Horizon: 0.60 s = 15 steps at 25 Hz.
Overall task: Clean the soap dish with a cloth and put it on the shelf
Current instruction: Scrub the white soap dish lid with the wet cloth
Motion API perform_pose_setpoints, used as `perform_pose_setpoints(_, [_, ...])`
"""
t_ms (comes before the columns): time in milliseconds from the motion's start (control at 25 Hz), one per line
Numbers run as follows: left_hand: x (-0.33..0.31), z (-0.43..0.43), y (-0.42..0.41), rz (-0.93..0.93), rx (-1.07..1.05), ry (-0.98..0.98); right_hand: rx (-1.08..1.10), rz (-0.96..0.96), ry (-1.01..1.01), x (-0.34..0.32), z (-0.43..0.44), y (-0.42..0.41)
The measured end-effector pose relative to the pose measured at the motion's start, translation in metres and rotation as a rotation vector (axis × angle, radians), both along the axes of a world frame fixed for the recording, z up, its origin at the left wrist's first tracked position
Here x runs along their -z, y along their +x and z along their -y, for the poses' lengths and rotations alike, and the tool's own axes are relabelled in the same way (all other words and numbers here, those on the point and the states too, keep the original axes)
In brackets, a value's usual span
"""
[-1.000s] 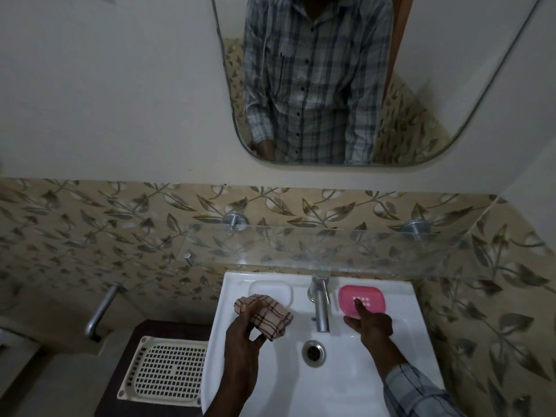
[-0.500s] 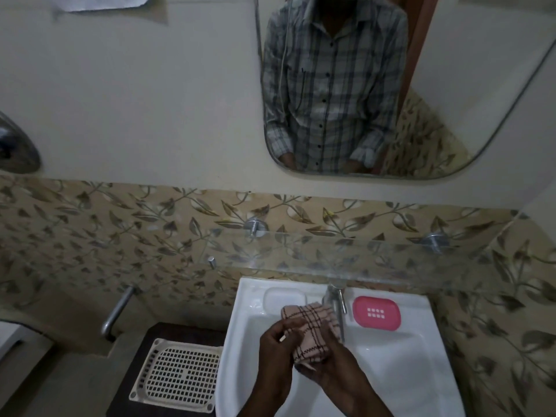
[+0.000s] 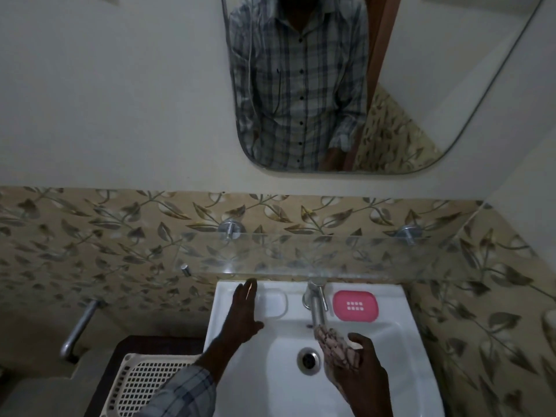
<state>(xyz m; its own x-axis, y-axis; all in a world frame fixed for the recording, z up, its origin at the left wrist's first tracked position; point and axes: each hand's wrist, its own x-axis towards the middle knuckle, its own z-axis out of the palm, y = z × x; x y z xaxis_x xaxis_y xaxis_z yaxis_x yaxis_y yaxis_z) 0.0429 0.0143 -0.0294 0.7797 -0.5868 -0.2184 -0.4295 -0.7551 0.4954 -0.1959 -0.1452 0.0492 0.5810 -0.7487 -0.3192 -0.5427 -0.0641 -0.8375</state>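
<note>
Over the sink (image 3: 400, 335), right hand (image 3: 358, 371) seemingly clutches cloth (image 3: 337, 347); left hand (image 3: 242, 314) reaches flat, fingers spread.

White washbasin (image 3: 400, 350) below, drain (image 3: 308, 359) at its middle, chrome tap (image 3: 316, 305) at the back rim. Cream perforated tray (image 3: 141, 383) on a dark stand to the left. Leaf-patterned tiles (image 3: 120, 236) behind; mirror (image 3: 421, 85) above, reflecting a checked shirt.

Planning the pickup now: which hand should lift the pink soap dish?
Probably the left hand: it is open and empty, though farther from the pink plastic soap dish. The nearer right hand holds the checked cloth.
</note>
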Motion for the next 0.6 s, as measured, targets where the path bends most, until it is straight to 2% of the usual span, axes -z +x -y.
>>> perform_pose_setpoints(80, [0.01, 0.002, 0.011, 0.072, 0.15, 0.111, 0.062, -0.048, 0.055, 0.001, 0.01, -0.015])
perform_pose_setpoints(200, [0.017, 0.005, 0.013, 0.085, 0.163, 0.114, 0.107, -0.025, 0.162, 0.007, 0.022, -0.028])
perform_pose_setpoints(320, [0.015, 0.0, -0.003, 0.0, 0.076, 0.006, 0.335, 0.254, 0.334, 0.018, 0.022, -0.028])
perform_pose_setpoints(400, [0.012, -0.005, -0.019, -0.01, 0.034, -0.061, 0.361, 0.402, 0.487, 0.02, 0.015, -0.02])
perform_pose_setpoints(600, [-0.002, -0.011, -0.055, -0.122, 0.087, -0.117, 0.375, 0.333, 0.451, 0.031, 0.018, -0.001])
